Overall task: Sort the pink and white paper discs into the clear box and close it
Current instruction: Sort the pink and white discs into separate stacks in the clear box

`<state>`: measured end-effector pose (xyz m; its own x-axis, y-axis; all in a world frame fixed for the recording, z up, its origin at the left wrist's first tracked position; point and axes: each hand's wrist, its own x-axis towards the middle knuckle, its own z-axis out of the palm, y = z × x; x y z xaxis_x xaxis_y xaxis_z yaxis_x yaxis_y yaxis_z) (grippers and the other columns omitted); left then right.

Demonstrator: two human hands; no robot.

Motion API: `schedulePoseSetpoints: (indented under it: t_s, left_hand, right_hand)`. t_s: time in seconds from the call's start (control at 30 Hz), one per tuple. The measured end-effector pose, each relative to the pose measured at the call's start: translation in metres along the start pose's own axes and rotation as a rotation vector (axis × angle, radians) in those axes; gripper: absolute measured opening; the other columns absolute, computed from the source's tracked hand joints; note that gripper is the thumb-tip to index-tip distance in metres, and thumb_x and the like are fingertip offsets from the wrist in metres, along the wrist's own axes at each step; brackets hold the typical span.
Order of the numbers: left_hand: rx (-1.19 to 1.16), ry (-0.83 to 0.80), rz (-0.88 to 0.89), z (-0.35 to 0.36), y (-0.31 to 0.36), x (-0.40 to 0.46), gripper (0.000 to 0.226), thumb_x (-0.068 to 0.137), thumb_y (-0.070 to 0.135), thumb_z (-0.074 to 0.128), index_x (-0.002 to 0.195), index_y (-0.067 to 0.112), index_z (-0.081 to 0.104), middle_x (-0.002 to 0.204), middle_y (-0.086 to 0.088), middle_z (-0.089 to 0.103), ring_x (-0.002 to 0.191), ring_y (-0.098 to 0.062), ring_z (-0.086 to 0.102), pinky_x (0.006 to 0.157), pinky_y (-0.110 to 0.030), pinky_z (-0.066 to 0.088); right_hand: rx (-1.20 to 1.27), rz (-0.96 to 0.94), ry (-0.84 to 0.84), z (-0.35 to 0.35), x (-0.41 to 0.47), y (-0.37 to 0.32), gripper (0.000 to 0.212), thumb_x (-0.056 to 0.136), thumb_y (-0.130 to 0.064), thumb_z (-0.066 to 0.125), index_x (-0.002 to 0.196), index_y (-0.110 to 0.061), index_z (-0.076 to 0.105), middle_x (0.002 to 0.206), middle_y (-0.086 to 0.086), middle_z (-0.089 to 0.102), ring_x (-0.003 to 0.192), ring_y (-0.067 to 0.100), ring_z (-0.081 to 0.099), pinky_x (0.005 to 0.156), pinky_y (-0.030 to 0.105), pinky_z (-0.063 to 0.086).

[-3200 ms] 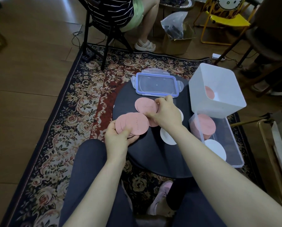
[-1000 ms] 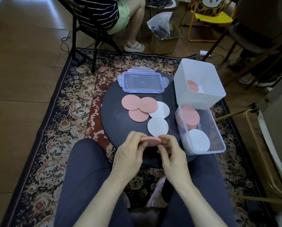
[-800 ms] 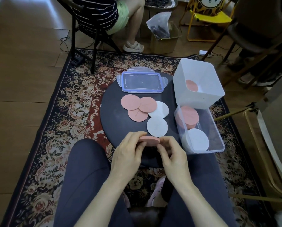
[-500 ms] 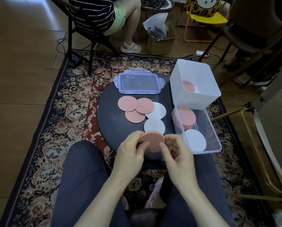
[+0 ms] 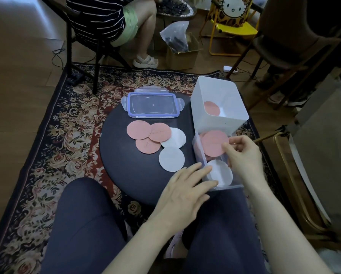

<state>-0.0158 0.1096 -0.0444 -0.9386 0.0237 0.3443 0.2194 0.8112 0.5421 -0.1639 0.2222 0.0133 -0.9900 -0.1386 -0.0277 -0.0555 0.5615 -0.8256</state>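
I am lowering a stack of round pink paper discs (image 5: pixel 214 143), pinched in my right hand (image 5: pixel 242 153), into the far end of the clear plastic box (image 5: pixel 200 155) while my flat, open left hand (image 5: pixel 183 186) is steadying its near corner; next I judge I need to gather the loose discs on the round dark desk (image 5: pixel 122 165).

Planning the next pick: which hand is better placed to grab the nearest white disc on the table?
Left. The left hand lies open beside that white disc; the right hand holds pink discs over the clear box.

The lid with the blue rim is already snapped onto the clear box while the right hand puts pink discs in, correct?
Not quite. The head view shows the lid lying on the round table, apart from the clear box, which is open as the right hand puts pink discs in.
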Motion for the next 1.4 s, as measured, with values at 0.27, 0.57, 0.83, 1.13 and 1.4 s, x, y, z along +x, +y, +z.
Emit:
schedulePoseSetpoints:
  t_s: [0.27,0.57,0.83,1.13,1.4]
  left_hand:
    - [-0.016,-0.049,-0.032,-0.004,-0.005,-0.002,0.043,0.089,0.018,0.058,0.129,0.032,0.054,0.149,0.009,0.041,0.140,-0.015,0.033,0.112,-0.033,0.025]
    - [-0.050,-0.064,-0.043,-0.004,-0.004,0.001,0.043,0.088,0.016,0.059,0.129,0.031,0.056,0.149,0.010,0.042,0.138,-0.014,0.033,0.112,-0.028,0.022]
    - [-0.073,-0.004,-0.038,-0.006,-0.001,0.003,0.042,0.088,0.016,0.056,0.129,0.026,0.058,0.146,0.006,0.047,0.136,-0.015,0.037,0.110,-0.022,0.021]
    - [-0.001,0.293,-0.417,-0.034,-0.049,-0.007,0.039,0.085,0.014,0.055,0.122,0.020,0.063,0.130,0.003,0.058,0.120,-0.013,0.049,0.095,-0.030,0.038]
    - [0.276,0.085,-0.565,-0.066,-0.112,0.012,0.045,0.099,0.025,0.050,0.142,0.015,0.045,0.156,-0.006,0.032,0.145,-0.024,0.025,0.116,-0.047,0.020]
  right_hand:
    - [-0.252,-0.038,0.027,0.020,0.012,0.003,0.015,0.089,-0.023,0.058,0.095,-0.010,0.062,0.090,0.005,0.067,0.088,0.026,0.062,0.080,0.041,0.049]
    - [-0.343,-0.099,-0.008,0.022,0.007,0.001,0.019,0.092,-0.022,0.053,0.105,-0.011,0.062,0.099,0.007,0.068,0.095,0.028,0.061,0.081,0.040,0.049]
    - [-0.343,-0.129,-0.012,0.013,0.001,-0.005,0.025,0.092,-0.026,0.053,0.115,-0.019,0.057,0.106,0.000,0.068,0.096,0.028,0.062,0.081,0.043,0.050]
    - [-0.100,-0.620,-0.035,0.053,-0.078,-0.020,0.018,0.088,-0.007,0.057,0.101,-0.015,0.066,0.096,-0.006,0.063,0.089,0.012,0.055,0.078,0.019,0.043]
    - [-0.537,-0.643,-0.284,0.101,-0.090,0.018,0.034,0.087,-0.033,0.045,0.116,-0.021,0.059,0.129,-0.001,0.054,0.118,0.019,0.043,0.087,0.037,0.048]
